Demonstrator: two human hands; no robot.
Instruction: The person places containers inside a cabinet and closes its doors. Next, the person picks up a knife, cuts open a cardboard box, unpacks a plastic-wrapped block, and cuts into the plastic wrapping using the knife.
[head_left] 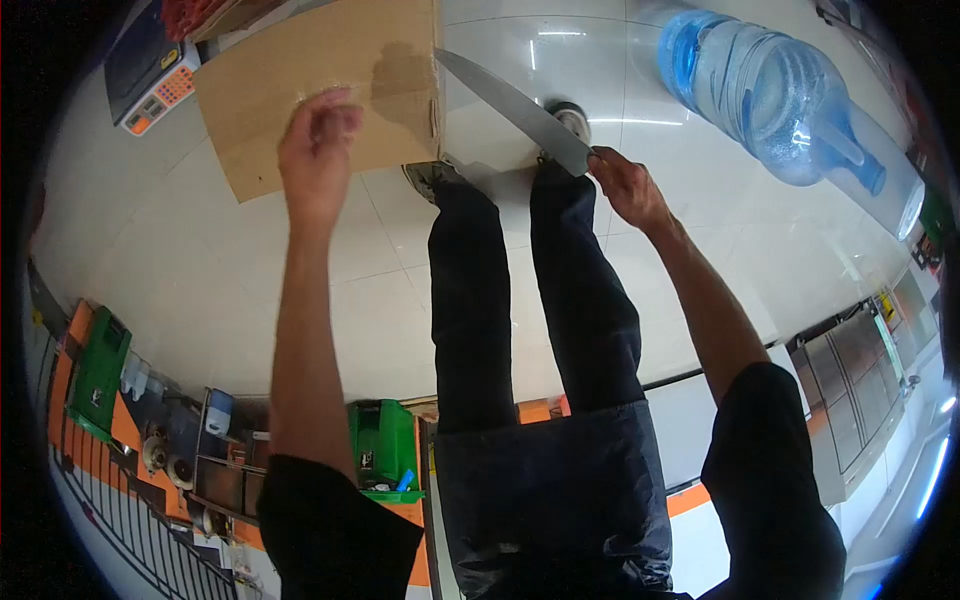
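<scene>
Nearest lie the dark apron (555,480) and the black sleeves (335,525), from which two bare forearms reach out over the floor.

The right hand (627,188) is closed round the handle of a knife (515,108). The knife is in the air in front of the body, its broad blade slanting up and leftward in view across the right shoe (572,118). The tip appears right at the edge of the cardboard (255,110); whether the two touch, I cannot tell.

The left hand (320,145) is in front of the cardboard, fingers bent and blurred. I cannot tell whether it holds anything or touches the sheet.

Below the hands run the dark trousers (470,290), legs apart. The left shoe (425,180) is partly hidden at the cardboard's lower right corner. The cardboard, brown and flat-faced, fills the upper left over the pale tiled floor (200,250).

Well to the right of the knife is a large clear blue bottle (760,95). Past the cardboard's left side sits a scale (155,85) with orange keys, near something red (188,15).

Farthest, along the lower edge, are two green crates (98,375), a dark railing (140,520) and, on the right, a steel cabinet (855,400).
</scene>
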